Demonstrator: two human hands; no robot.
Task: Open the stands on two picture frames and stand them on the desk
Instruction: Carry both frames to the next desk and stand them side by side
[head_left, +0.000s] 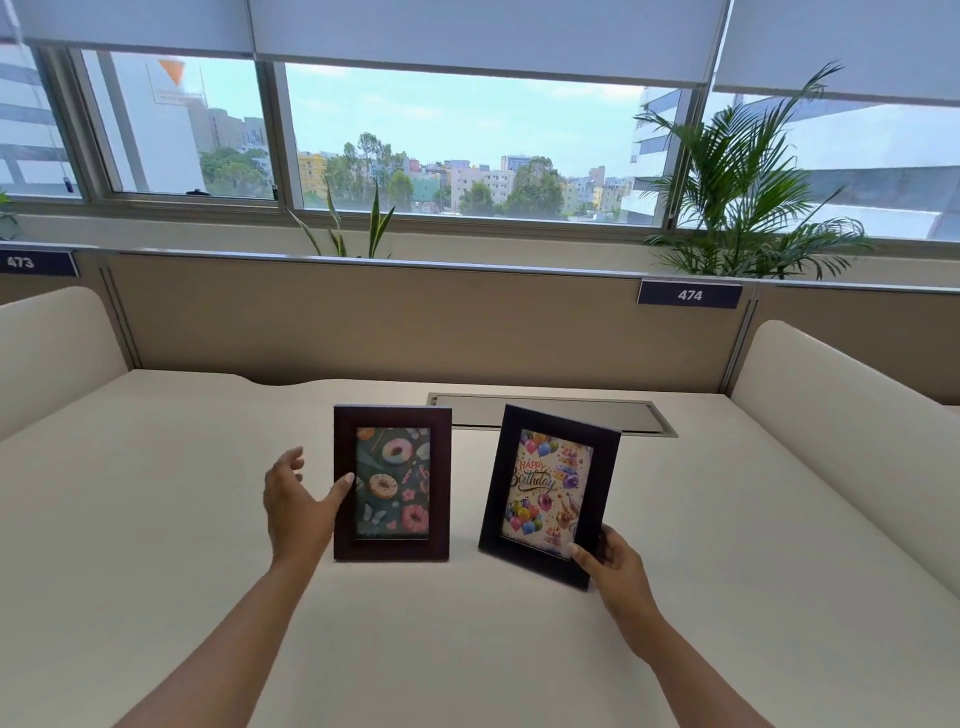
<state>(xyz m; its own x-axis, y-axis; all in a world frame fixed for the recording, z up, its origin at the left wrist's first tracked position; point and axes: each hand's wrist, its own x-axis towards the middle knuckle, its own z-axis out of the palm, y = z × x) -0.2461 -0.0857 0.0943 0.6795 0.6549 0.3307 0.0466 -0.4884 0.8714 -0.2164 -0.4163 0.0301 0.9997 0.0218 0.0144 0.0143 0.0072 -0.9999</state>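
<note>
Doughnut frame (392, 483) upright; birthday frame (549, 494) tilted rightward

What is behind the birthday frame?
Behind the birthday frame lies a grey cable hatch set in the desk. The frame's stand is hidden by the frame itself.

Left picture frame (392, 483): dark reddish-brown surround, showing pink and tan doughnuts on dark green. Right picture frame (549, 496): near-black surround, showing multicoloured balloons on cream. Desk (171, 519), centre: showing plain cream.
</note>
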